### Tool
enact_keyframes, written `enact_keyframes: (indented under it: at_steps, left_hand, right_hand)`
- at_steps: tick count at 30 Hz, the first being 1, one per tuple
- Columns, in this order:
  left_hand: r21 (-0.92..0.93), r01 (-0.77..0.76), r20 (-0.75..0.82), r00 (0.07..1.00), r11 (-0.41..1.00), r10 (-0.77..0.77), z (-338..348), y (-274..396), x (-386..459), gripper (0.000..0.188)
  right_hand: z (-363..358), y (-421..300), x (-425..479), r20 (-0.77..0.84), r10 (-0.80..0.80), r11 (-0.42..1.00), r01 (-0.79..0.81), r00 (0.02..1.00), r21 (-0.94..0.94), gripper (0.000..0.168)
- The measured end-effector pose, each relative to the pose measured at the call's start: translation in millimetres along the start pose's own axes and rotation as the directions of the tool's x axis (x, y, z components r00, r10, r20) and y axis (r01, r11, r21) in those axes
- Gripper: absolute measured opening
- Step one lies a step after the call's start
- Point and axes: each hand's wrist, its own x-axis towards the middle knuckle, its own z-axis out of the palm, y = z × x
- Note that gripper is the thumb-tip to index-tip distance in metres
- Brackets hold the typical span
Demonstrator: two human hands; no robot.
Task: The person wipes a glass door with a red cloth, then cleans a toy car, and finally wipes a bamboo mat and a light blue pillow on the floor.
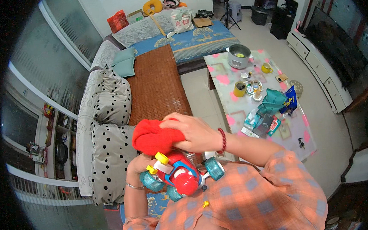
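Note:
A bunched red cloth point(155, 137) is gripped in my right hand point(192, 131), its fingers pressed into the fabric. Just below it is a toy vehicle point(180, 171) in red and blue, with translucent teal wheels point(215, 168) and yellow parts point(161, 158). The cloth meets the toy's far end and covers some of it. My left hand point(142, 163) supports the toy from the left side; most of its fingers are hidden behind the toy and the cloth. Toy and cloth are both held up close in front of my chest.
A sofa with a brown woven mat point(157, 85) and polka-dot cushions point(113, 159) stands at left. The low table point(284, 131) at right bears a grey electric cooker point(239, 57), yellow cups point(239, 89), a teal bag point(272, 99) and keys point(301, 142). Beyond stands a tripod point(227, 16).

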Motion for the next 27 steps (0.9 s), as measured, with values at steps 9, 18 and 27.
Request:
enact_keyframes:
  at_steps: [9,18,27]
  left_hand:
    - [-0.260,-0.116,0.345,0.916,0.959,0.205,44.1,32.2,13.7,0.123]
    - [-0.497,-0.139,0.152,0.958,0.856,0.243,57.7,15.0,25.4,0.129]
    - [-0.317,-0.152,0.058,0.982,0.936,0.179,33.6,48.6,75.7,0.108]
  right_hand:
    - [55.7,50.8,-11.0,0.557,0.133,-0.071,-0.553,0.819,0.830,0.033]
    - [22.8,31.3,-66.9,0.462,0.330,-0.115,-0.451,0.823,0.885,0.041]
    - [-24.4,80.0,-81.2,0.378,0.377,-0.031,-0.397,0.845,0.917,0.041]
